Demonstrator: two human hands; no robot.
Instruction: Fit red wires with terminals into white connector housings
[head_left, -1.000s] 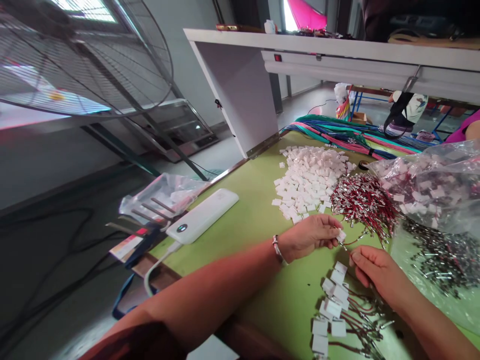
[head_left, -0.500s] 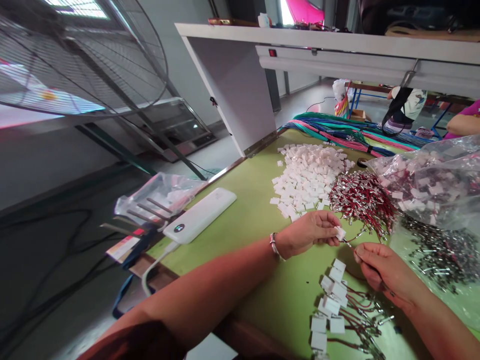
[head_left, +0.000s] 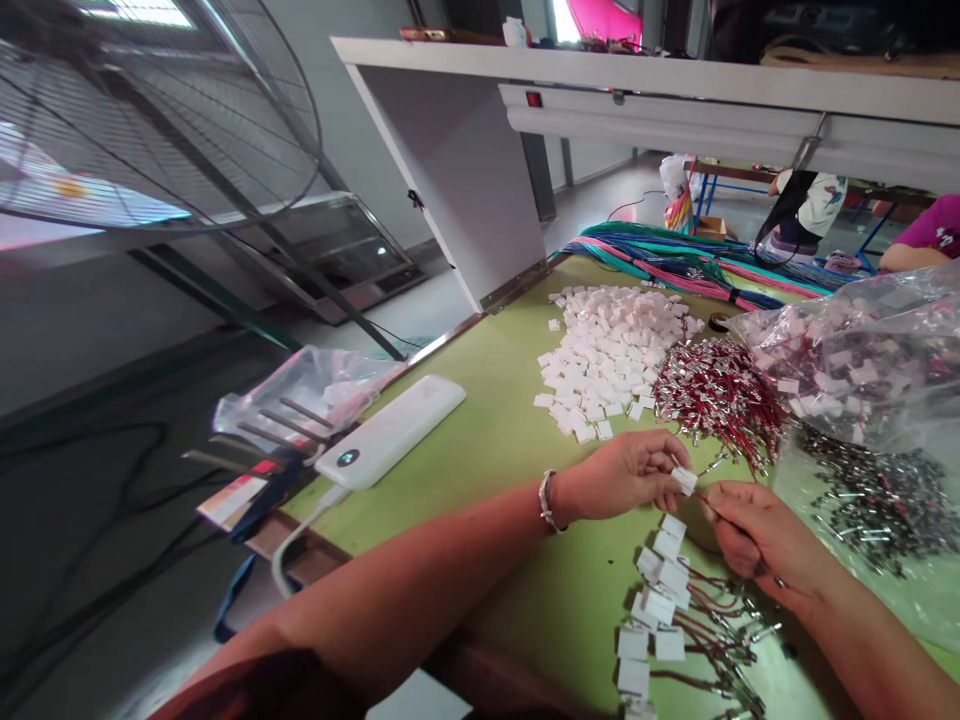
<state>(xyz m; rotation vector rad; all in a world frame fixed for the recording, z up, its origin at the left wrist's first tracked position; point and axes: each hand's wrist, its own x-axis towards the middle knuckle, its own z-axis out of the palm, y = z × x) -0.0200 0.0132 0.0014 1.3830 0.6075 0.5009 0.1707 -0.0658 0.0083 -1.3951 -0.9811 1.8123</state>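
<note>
My left hand (head_left: pixel 637 474) pinches a small white plastic connector housing (head_left: pixel 684 481) between thumb and fingers. Close on its right, my right hand (head_left: pixel 750 530) is closed on a thin red wire whose front end meets the housing; how deep it sits inside cannot be seen. Just below my hands lie several white housings with wires attached (head_left: pixel 660 607), their metal-tipped ends pointing right. Beyond my left hand spreads a heap of loose white housings (head_left: pixel 611 350). Beside that heap is a pile of short red wires with metal terminals (head_left: pixel 720 400).
At the right, a clear plastic bag (head_left: pixel 862 340) holds more housings and wires, above a pile of dark metal-tipped wires (head_left: pixel 885 495). Bundled long cables (head_left: pixel 690 262) lie along the back. A white power bank (head_left: pixel 394 430) rests at the left edge; a large fan (head_left: pixel 187 120) stands beyond.
The wire end and the housing have come together, and my right hand is closer to my left. The housing has turned slightly in my left fingers. The whole view has shifted a little.
</note>
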